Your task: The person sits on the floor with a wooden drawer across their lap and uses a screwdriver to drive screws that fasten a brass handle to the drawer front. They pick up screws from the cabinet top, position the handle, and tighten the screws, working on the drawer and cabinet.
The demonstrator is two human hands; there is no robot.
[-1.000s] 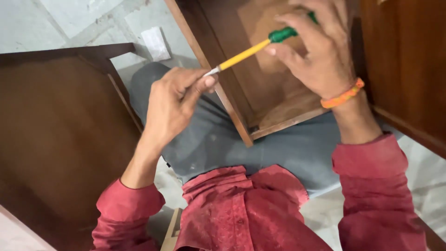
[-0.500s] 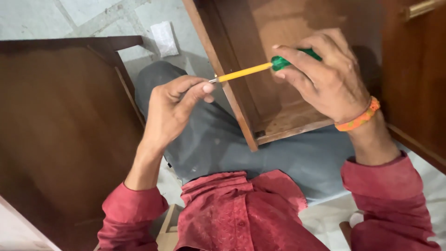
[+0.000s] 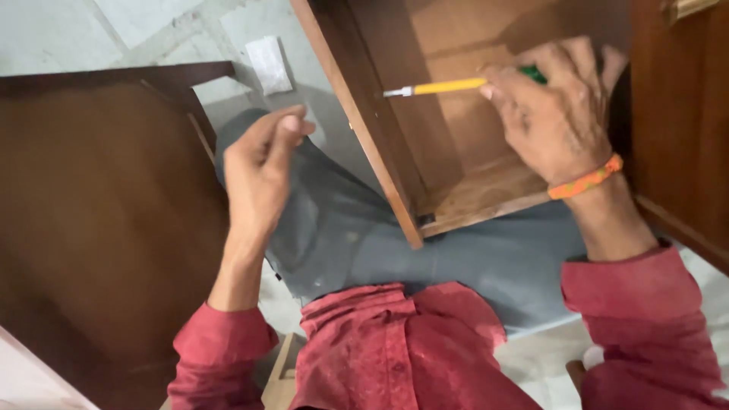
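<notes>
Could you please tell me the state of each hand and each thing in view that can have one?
right hand: closed around the screwdriver handle.
screwdriver: held roughly level, tip pointing at the wooden drawer box's side panel.
left hand: fingers loosely curled, apart from the screwdriver; whether it pinches anything cannot be told.
wooden drawer box: resting on the lap, tilted, open.
dark wooden panel: lying beside the left arm.

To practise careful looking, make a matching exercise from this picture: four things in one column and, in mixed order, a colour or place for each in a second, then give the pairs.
Things:
1. screwdriver
2. wristband
3. left hand
4. white packet

Descriptions:
A. orange, around the right wrist
B. lying on the pale floor
C. yellow shaft, held in the right hand inside the wooden cabinet
D. raised above the grey trouser knee, fingers curled

Pairs: 1-C, 2-A, 3-D, 4-B
</notes>
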